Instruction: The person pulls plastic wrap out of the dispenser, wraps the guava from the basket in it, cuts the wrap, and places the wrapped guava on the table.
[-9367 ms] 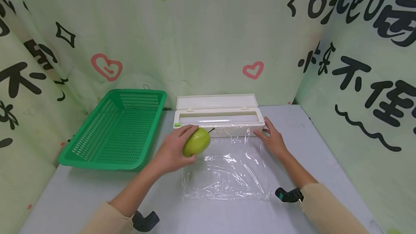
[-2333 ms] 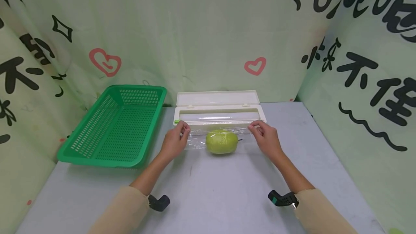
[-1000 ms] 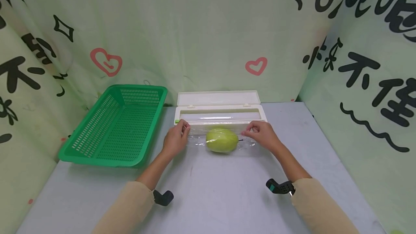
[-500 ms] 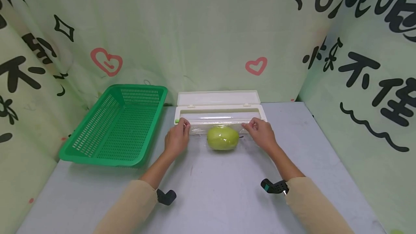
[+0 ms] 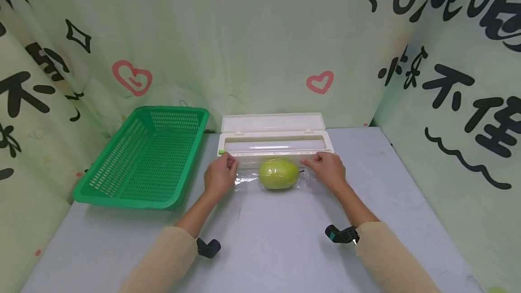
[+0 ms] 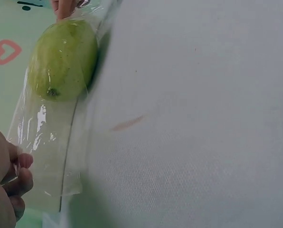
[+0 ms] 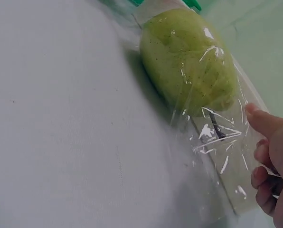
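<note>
A green pear lies on its side on the table, stem to the right, with clear plastic wrap drawn over it. My left hand pinches the wrap left of the pear; in the left wrist view, thumb and index finger meet on the film. On the pear's stem side, my right hand holds the wrap with curled fingers, its thumb stretched out against the film. Right behind the pear stands the white wrap dispenser, lid up, its roll visible inside.
To the left stands a green perforated basket. The dispenser's raised lid is near the back curtain. The white table stretches toward me in front of the pear.
Earlier the left hand held the pear above a flat sheet of wrap; now the film covers it. In the last second the right hand rose slightly, then lowered; the wrap's sides shifted.
</note>
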`<state>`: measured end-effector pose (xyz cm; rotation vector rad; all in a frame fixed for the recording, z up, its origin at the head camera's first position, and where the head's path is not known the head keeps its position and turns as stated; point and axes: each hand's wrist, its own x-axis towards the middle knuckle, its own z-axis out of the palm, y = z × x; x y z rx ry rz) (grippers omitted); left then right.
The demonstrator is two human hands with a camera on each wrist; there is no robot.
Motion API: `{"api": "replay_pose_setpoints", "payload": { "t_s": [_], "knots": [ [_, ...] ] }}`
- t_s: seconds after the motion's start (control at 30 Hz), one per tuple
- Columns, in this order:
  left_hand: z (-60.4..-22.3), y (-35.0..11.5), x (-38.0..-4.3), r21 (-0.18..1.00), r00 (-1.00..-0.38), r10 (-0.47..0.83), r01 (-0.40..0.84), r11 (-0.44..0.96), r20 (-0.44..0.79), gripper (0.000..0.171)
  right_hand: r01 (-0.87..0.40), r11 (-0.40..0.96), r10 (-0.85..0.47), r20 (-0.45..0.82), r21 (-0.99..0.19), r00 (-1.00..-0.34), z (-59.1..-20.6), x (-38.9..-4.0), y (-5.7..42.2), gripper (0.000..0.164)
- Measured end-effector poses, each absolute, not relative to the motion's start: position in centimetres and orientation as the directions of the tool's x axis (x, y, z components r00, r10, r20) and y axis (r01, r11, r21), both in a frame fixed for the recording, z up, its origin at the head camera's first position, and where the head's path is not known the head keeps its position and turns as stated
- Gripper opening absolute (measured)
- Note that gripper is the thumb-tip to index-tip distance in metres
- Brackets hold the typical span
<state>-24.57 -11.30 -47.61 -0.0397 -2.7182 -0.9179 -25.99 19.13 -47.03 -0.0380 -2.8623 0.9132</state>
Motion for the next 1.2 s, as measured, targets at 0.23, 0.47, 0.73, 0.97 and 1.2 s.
{"api": "replay_pose_setpoints", "payload": {
  "t_s": [0.23,0.47,0.73,0.97,1.2],
  "knots": [
    [-48.0,-11.6,-24.6,0.685,-0.965,-0.131,0.062,0.726,0.226,0.014,-0.041,0.685,0.000,0.056,-0.728,-0.998,-48.6,-26.1,20.7,0.040],
    [-47.7,-11.8,-24.6,0.720,-0.975,-0.119,0.054,0.691,0.188,0.011,-0.093,0.591,-0.066,0.067,-0.801,-0.996,-49.4,-26.1,22.4,0.029],
    [-47.2,-11.3,-23.5,0.565,-0.918,-0.034,0.213,0.797,0.394,0.010,-0.080,0.545,-0.059,0.058,-0.835,-0.997,-49.3,-25.8,22.8,0.023],
    [-46.0,-8.4,-22.7,0.252,-0.673,0.444,0.677,0.691,0.592,0.036,-0.096,0.567,-0.050,0.081,-0.818,-0.995,-48.8,-25.5,22.8,0.020],
    [-46.4,-6.8,-23.1,0.244,-0.730,0.601,0.679,0.692,0.326,0.062,-0.040,0.700,0.054,0.109,-0.713,-0.993,-48.2,-25.0,22.8,0.028]
  ]
}}
